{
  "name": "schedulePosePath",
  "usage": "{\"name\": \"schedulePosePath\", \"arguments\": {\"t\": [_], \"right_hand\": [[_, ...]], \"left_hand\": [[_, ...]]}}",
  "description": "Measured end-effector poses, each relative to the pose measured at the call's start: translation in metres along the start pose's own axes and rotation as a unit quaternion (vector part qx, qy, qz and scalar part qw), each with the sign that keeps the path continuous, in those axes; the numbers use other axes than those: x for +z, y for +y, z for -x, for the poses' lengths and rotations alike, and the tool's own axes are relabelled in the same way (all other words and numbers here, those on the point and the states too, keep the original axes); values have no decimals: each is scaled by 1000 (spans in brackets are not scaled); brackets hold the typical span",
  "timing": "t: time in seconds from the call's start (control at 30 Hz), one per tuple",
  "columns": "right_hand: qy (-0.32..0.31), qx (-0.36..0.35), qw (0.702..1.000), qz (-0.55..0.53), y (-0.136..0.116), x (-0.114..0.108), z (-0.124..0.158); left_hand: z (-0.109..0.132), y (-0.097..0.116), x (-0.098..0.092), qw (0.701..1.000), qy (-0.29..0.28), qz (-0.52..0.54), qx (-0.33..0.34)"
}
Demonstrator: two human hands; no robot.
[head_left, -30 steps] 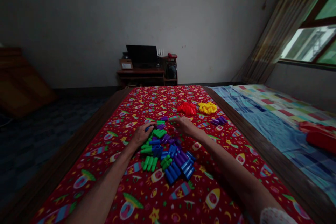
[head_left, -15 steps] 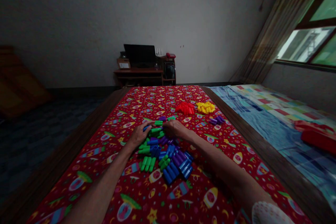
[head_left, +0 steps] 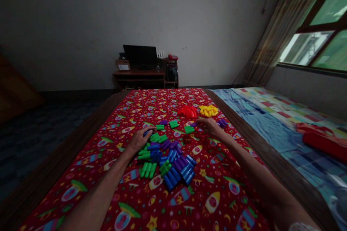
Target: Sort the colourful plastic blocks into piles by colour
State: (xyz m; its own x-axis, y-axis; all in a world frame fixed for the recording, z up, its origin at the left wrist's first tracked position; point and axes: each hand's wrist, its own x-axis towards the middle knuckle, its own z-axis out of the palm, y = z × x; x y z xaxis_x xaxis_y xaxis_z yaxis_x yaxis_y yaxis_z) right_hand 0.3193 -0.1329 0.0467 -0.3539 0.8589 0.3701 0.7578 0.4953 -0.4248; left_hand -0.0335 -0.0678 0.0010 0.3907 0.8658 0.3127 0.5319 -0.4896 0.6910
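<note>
Loose plastic blocks shaped like joined tubes lie heaped on the red patterned cloth [head_left: 173,202]: green blocks [head_left: 148,169], blue blocks [head_left: 172,179] and purple blocks [head_left: 180,163]. My left hand [head_left: 139,139] rests at the heap's far left edge, its fingers curled over a blue block [head_left: 148,132]. Out to the right, my right hand [head_left: 211,127] has its fingertips closed at a purple block [head_left: 193,124], partly hidden by them. A green block [head_left: 189,129] lies just below that. Beyond my right hand sits a small purple group [head_left: 222,123].
Farther back are a red pile [head_left: 187,112] and a yellow pile [head_left: 208,110] of blocks. Another green block [head_left: 174,124] lies behind the heap. A bed [head_left: 260,115] adjoins the table's right edge. A desk with a monitor [head_left: 141,57] stands against the wall.
My right hand has moved right, away from the heap, toward the small purple group. A green block now lies out to the right of the heap. My left hand stays at the heap's left edge.
</note>
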Motion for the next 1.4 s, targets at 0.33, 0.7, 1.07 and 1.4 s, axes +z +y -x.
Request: {"name": "schedulePosePath", "arguments": {"t": [0.33, 0.7, 1.07, 1.4], "right_hand": [[21, -40, 999, 9, -62, 92, -35], [60, 201, 959, 188, 15, -17, -5], [-38, 305, 913, 267, 42, -45, 16], [8, 67, 988, 136, -27, 11, -49]], "left_hand": [[6, 11, 13, 993, -60, -31, 93], [5, 13, 12, 995, -40, -32, 89], [5, 2, 15, 993, -40, -46, 98], [4, 4, 13, 996, -14, -31, 87]]}}
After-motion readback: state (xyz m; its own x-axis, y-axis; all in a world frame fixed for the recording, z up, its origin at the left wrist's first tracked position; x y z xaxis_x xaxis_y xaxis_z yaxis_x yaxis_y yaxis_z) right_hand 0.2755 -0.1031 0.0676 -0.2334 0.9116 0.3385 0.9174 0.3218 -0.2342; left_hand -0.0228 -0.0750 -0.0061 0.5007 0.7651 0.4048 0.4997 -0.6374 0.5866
